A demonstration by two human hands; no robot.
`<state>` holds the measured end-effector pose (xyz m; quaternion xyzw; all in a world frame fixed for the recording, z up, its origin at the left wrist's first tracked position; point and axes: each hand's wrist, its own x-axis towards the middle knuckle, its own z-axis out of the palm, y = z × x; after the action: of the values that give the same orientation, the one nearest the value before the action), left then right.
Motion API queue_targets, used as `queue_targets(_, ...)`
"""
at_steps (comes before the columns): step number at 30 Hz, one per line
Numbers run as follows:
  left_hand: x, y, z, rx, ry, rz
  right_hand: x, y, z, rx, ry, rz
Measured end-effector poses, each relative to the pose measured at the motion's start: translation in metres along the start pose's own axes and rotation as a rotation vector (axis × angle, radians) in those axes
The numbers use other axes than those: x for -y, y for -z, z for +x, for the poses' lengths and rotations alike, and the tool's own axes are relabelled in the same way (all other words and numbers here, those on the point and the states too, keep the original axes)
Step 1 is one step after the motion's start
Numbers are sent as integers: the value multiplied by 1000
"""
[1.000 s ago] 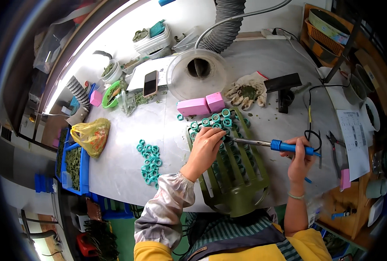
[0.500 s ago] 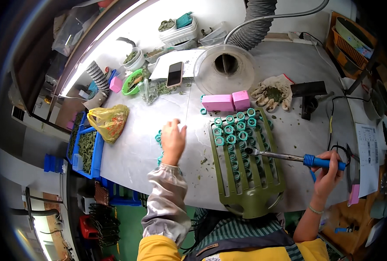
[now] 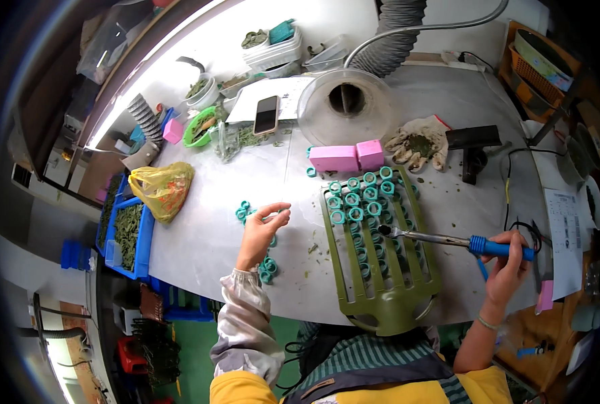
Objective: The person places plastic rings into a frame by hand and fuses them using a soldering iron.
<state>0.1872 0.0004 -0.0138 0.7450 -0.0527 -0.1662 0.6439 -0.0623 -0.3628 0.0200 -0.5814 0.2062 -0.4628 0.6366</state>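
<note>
In my right hand (image 3: 504, 269) is a soldering iron (image 3: 487, 248) with a blue handle and a long metal shaft. Its dark tip lies over a slatted olive-green plastic rack (image 3: 343, 286). Rows of teal rings (image 3: 354, 198) stand on that rack, mostly on its far part. My left hand (image 3: 262, 234) is above the table left of the rack, thumb and fingers drawn together. Whatever they may pinch is too small to make out. Loose teal rings (image 3: 267, 268) lie beside and partly behind this hand.
Behind the rack sit pink blocks (image 3: 333, 159), a stained glove (image 3: 418, 143) and a round hood (image 3: 320, 111) with a grey hose. A phone (image 3: 267, 114) lies farther back. On the left are a yellow plastic bag (image 3: 164, 192) and a blue bin (image 3: 146, 237) of green pieces.
My left hand has turned and its fingers have come together, pointing right; more loose rings now show around it. My right hand and the soldering iron have hardly moved. The view has shifted slightly.
</note>
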Motion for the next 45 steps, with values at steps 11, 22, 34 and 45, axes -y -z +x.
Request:
queue_targets(11, -39, -156, -16, 297, -693, 579, -9, 18, 8, -17, 18, -17)
queue_targets(22, -24, -181, 11, 311, -880, 786, -29, 9, 10, 33, 48, 26)
queue_targets(34, 11, -12, 35, -356, -483, 1186, -8, 27, 13, -6, 29, 64)
queue_targets(45, 31, 62, 18, -184, -43, 744, -10, 13, 7, 8, 24, 64)
